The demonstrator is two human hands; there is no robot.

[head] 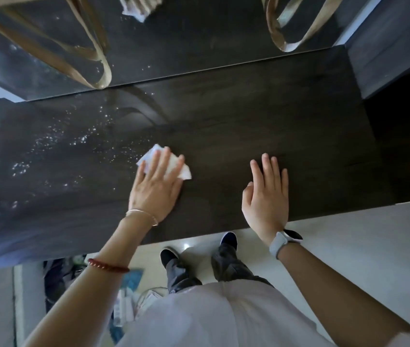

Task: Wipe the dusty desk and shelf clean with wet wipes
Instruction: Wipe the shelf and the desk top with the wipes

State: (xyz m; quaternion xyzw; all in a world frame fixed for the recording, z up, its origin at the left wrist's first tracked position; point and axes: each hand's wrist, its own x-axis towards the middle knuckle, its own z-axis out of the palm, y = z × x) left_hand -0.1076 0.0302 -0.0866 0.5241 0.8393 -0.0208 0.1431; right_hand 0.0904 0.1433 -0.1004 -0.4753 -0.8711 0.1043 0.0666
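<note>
A dark wooden desk fills the middle of the view. White dust specks cover its left half, while the right half looks dark and smooth. My left hand presses flat on a white wet wipe near the desk's centre, at the edge of the dusty patch. My right hand rests flat on the desk to the right, fingers spread, holding nothing. Behind the desk a raised dark shelf also shows dust specks, and another white wipe lies at its far edge.
Tan bag straps hang over the shelf at left, and more straps at right. A dark cabinet side stands at the right. Below the desk's near edge are a pale floor, my feet and cables.
</note>
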